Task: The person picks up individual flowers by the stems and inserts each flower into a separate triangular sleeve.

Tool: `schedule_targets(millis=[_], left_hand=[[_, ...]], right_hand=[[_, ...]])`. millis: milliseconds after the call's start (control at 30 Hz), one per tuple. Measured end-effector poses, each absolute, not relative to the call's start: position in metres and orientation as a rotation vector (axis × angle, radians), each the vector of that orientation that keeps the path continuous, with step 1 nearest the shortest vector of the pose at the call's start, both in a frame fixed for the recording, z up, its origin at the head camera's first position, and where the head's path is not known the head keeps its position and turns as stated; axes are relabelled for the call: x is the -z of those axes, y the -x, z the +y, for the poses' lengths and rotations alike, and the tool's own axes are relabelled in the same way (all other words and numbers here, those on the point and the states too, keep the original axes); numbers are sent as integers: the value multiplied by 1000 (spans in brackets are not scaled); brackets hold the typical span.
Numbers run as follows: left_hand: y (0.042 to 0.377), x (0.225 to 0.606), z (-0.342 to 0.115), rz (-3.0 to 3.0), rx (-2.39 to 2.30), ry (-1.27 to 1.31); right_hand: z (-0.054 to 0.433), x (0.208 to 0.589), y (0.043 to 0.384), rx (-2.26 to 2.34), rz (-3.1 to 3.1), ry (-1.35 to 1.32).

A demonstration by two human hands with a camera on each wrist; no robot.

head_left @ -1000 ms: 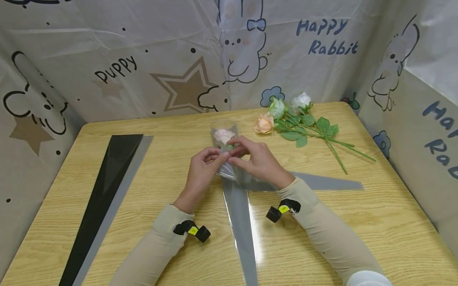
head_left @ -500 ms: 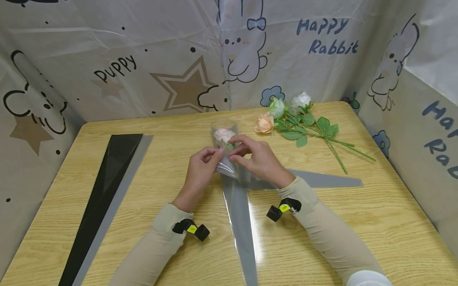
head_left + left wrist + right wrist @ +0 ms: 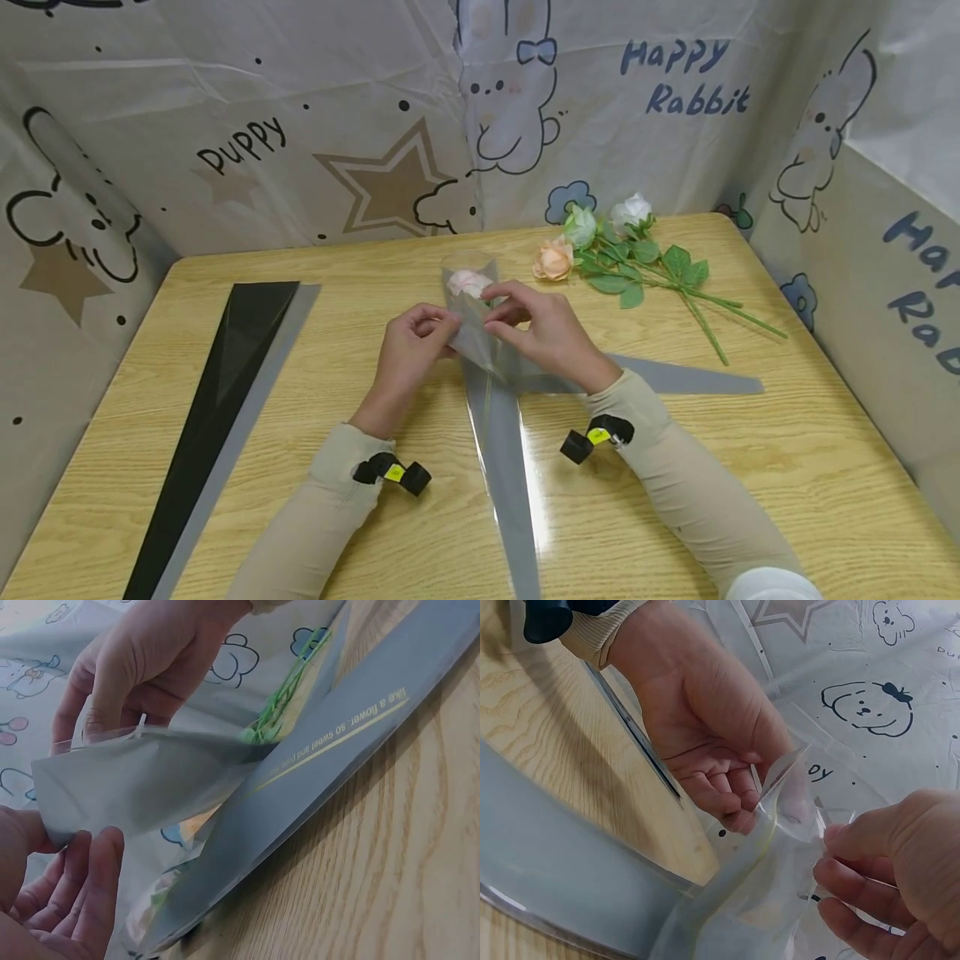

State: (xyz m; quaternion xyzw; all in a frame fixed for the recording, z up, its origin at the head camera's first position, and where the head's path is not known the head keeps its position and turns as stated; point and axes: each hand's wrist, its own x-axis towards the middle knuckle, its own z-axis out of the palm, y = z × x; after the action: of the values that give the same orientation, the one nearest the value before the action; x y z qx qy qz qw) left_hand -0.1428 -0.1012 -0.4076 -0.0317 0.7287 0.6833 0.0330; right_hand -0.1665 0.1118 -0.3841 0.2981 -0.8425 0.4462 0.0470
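A pale pink rose [image 3: 468,283] lies in a grey and clear flower wrapping sleeve [image 3: 501,467] at the middle of the table. My left hand [image 3: 405,358] pinches the outer corner of a lifted grey flap [image 3: 142,784], which stretches toward the right hand in the left wrist view. My right hand [image 3: 553,332] holds the clear film edge [image 3: 791,802] between thumb and fingers, just below the bloom. The flap and fingers cover the rose's leaves and stem. Gold print runs along the grey sleeve in the left wrist view.
Peach [image 3: 554,259], green [image 3: 581,227] and white [image 3: 632,212] roses lie with crossing stems at the back right. A folded black and grey wrapper [image 3: 217,400] lies along the left side. A grey strip [image 3: 690,381] extends right beneath the right wrist. Printed cloth [image 3: 360,100] surrounds the table.
My left hand has moved slightly left, drawing the flap out from the rose so it now covers the leaves. The right hand has stayed nearly in place.
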Motion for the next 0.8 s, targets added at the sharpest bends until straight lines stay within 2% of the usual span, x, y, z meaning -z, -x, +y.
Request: schedule_targets(millis=[800], left_hand=[[145, 404, -104, 2315, -1837, 72]], right_hand=[[109, 381, 162, -1211, -2566, -1014]])
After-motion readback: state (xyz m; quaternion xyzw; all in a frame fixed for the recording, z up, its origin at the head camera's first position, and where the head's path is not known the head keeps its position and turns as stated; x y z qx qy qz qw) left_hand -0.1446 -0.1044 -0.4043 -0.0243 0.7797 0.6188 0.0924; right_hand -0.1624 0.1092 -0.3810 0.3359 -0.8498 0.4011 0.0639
